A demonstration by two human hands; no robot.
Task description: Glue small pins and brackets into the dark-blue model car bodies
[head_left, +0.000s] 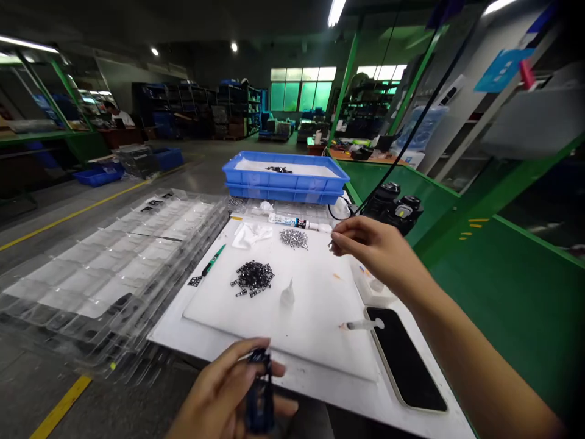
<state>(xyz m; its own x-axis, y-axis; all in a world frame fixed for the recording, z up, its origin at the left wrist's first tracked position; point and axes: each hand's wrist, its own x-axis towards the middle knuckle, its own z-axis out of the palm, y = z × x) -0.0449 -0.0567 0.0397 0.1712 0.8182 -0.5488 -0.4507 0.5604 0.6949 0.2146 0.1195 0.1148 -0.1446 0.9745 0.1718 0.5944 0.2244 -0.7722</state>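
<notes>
My left hand (pixel 228 384) is near the front edge of the white mat (pixel 315 305), fingers wrapped round a small dark part (pixel 260 390). My right hand (pixel 370 247) reaches over the mat's far right side, its fingertips pinched on a tiny silvery piece that I cannot name. Just left of those fingers lies a pile of small silvery parts (pixel 294 238). A heap of small black parts (pixel 253 278) sits in the mat's middle. A small clear nozzle tip (pixel 287 294) stands beside it.
A phone (pixel 404 360) lies face up at the mat's right, a syringe-like applicator (pixel 363 325) by it. Green-handled tool (pixel 212 261), a tube (pixel 297 222), blue bins (pixel 286 177), clear plastic trays (pixel 114 262) on the left, a black device (pixel 395 207) behind.
</notes>
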